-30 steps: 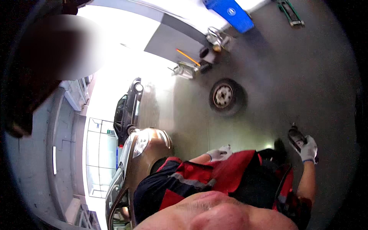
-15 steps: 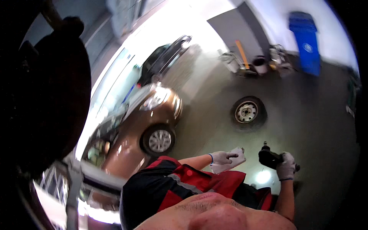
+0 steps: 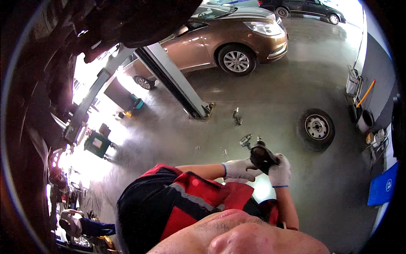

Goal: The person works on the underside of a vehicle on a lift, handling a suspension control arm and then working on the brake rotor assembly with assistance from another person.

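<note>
My right hand (image 3: 279, 171), in a white knit glove, is closed around a black suspension arm (image 3: 263, 158), a curved metal part with a short stud at its upper end. My left hand (image 3: 240, 169), gloved the same way, is just left of that part, its fingertips close to it or touching it. A pale edge under the left palm looks like the flat white box (image 3: 235, 180) it holds, mostly hidden by the hand. Beyond the part, a power tool (image 3: 245, 141) lies on the floor, with another tool (image 3: 237, 116) farther off.
A loose wheel (image 3: 316, 129) lies on the floor to the right. Ahead stand a grey lift post (image 3: 177, 80) and a brown car (image 3: 211, 44). Dark vehicle underparts (image 3: 139, 19) hang overhead at left. A blue bin (image 3: 381, 186) is at far right; a person (image 3: 80, 224) is at lower left.
My view has swung left, bringing the lift post and floor tools into sight. The right hand has brought the suspension arm in beside the left hand. The white box is now mostly covered.
</note>
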`<control>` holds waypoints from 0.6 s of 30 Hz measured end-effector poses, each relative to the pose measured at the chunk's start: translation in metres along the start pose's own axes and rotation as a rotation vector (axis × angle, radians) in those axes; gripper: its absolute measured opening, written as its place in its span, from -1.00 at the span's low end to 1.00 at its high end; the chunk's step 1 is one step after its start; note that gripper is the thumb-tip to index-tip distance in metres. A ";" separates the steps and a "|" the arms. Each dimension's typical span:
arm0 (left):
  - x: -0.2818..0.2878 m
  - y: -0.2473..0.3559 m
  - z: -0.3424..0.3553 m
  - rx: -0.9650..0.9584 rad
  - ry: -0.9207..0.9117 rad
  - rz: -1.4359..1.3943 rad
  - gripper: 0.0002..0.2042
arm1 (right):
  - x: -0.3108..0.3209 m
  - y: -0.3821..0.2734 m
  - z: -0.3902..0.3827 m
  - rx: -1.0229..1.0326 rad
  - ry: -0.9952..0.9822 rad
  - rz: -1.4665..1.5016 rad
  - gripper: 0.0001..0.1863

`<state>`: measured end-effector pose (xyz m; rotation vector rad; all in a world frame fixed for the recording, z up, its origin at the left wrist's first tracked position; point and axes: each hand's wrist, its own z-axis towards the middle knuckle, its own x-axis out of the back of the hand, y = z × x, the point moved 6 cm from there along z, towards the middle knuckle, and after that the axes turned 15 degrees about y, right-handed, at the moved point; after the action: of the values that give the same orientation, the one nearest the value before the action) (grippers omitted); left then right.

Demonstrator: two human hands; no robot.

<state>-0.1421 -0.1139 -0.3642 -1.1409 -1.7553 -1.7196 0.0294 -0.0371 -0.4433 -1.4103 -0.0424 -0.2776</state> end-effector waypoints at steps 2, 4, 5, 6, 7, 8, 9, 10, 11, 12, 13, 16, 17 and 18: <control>0.045 0.043 -0.033 0.380 -0.049 0.011 -0.36 | -0.003 -0.108 -0.015 0.155 -0.072 -0.060 -0.82; 0.032 0.015 -0.049 0.457 0.023 0.025 -0.58 | -0.044 -0.081 -0.028 -0.009 -0.287 0.323 -0.78; 0.024 -0.001 -0.049 0.031 0.215 0.257 -0.62 | -0.062 -0.080 -0.033 -0.097 -0.404 0.470 -0.77; 0.013 -0.009 -0.064 -0.384 0.400 0.485 -0.65 | -0.068 -0.112 -0.044 -0.022 -0.517 0.347 -0.73; 0.019 0.005 -0.072 -0.261 0.151 0.573 -0.62 | -0.070 -0.136 -0.052 0.052 -0.610 0.227 -0.70; 0.030 0.005 -0.078 0.031 0.214 0.356 -0.68 | -0.077 -0.134 -0.067 0.042 -0.616 0.229 -0.70; 0.040 0.005 -0.086 0.299 0.333 0.124 -0.71 | -0.089 -0.125 -0.079 -0.171 -0.638 0.538 -0.68; 0.067 0.042 -0.097 0.590 0.288 0.001 -0.72 | -0.091 -0.126 -0.087 -0.229 -0.661 0.590 -0.65; 0.058 0.029 -0.105 0.607 0.295 0.003 -0.72 | -0.096 -0.128 -0.092 -0.282 -0.681 0.644 -0.62; 0.056 0.013 -0.121 0.644 0.459 -0.010 -0.73 | -0.101 -0.137 -0.097 -0.327 -0.705 0.699 -0.59; 0.057 -0.003 -0.137 0.679 0.625 -0.019 -0.74 | -0.100 -0.140 -0.104 -0.278 -0.739 0.424 -0.57; 0.058 0.004 -0.162 0.594 0.898 -0.025 -0.75 | -0.105 -0.130 -0.102 -0.130 -0.859 0.267 -0.48; 0.058 0.004 -0.169 0.780 0.846 -0.157 -0.73 | -0.108 -0.137 -0.102 -0.050 -1.104 0.184 -0.45; 0.058 0.002 -0.179 0.813 0.887 -0.155 -0.73 | -0.106 -0.148 -0.101 0.041 -1.345 0.094 -0.43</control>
<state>-0.2165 -0.2717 -0.2927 0.1147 -1.6489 -1.0756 -0.1189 -0.1373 -0.3375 -1.3253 -1.0646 0.7811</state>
